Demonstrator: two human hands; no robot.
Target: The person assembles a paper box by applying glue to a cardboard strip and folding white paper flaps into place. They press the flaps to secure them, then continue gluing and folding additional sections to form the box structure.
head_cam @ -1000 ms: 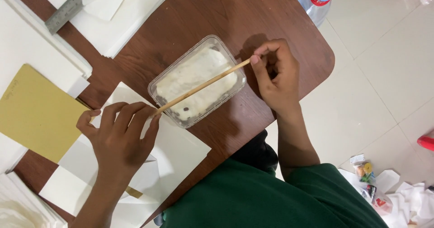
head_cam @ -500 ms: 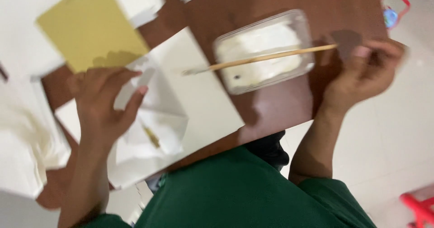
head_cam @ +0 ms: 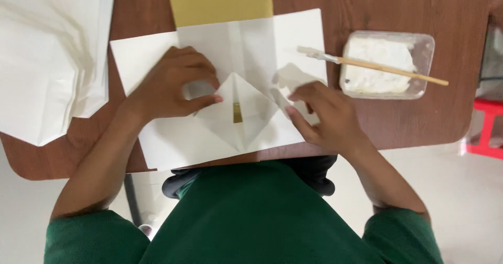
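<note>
Head view: you've let go of the brush [head_cam: 372, 65], which now rests across the paste tub [head_cam: 386, 64] at upper right. Your right hand [head_cam: 322, 118] is open, fingertips on the folded paper [head_cam: 238, 114] at centre; your left hand [head_cam: 175, 86] presses it flat, gripping nothing.

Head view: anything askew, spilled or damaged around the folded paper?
Little stands out. The wooden stick lies across the clear tub of white paste, its coated tip overhanging the white sheet, so it could drip there. No spill shows. Left hand and right hand press the folded paper flat.
</note>
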